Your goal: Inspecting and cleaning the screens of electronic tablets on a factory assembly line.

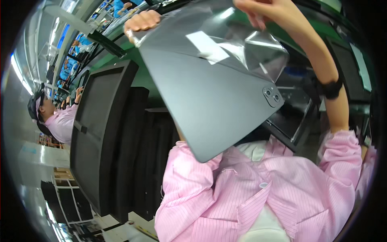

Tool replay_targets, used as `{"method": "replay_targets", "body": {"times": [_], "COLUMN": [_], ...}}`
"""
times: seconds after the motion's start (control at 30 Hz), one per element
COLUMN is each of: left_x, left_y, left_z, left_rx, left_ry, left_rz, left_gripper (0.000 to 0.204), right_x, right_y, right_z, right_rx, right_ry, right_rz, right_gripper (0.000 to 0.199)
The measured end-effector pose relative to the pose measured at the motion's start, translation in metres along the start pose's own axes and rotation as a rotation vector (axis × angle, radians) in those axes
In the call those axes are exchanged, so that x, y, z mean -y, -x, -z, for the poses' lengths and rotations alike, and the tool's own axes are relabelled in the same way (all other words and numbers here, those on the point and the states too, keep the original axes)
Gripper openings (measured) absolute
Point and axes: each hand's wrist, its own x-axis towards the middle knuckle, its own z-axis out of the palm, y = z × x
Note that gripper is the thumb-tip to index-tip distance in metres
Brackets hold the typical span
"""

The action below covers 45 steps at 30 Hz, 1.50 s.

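In the head view, the left hand [142, 21] is closed on the upper left corner of a grey tablet [209, 105], which is held up in front of the pink-striped shirt [258, 193] with its back and twin camera lenses facing the camera. The right hand [258, 10] pinches a clear film [242, 40] that lies partly lifted off the tablet's upper back. Left of the tablet stand dark trays [100, 133], and farther left sits a co-worker [56, 119] in pink.
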Motion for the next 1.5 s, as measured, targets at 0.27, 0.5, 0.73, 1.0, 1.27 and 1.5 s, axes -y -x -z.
{"method": "replay_targets", "body": {"times": [0.27, 0.5, 0.73, 1.0, 1.27, 1.5], "left_x": [0.013, -0.004, -0.022, -0.003, -0.078, -0.091], "left_y": [0.02, -0.014, -0.01, 0.016, -0.005, -0.015], "left_z": [0.038, 0.009, 0.017, 0.034, 0.011, -0.006], "left_rx": [0.12, 0.251, 0.289, 0.209, 0.148, 0.063], "left_ry": [0.143, 0.057, 0.025, 0.098, -0.109, -0.229], "left_rz": [-0.229, -0.101, -0.019, -0.072, 0.206, 0.293], "left_gripper": [0.017, 0.013, 0.015, 0.014, 0.019, 0.034], "right_x": [0.012, 0.013, 0.043, 0.068, 0.037, 0.01], "right_y": [-0.008, -0.006, 0.013, 0.025, 0.065, 0.122], "right_z": [0.018, 0.006, -0.004, 0.006, -0.037, -0.069], "right_rx": [0.223, 0.286, 0.223, 0.161, 0.047, 0.007], "right_ry": [-0.079, -0.099, -0.171, 0.019, 0.348, 0.796], "right_rz": [-0.059, -0.058, 0.013, -0.028, 0.832, 1.19], "right_gripper": [0.026, 0.029, 0.028, 0.029, 0.023, 0.029]}}
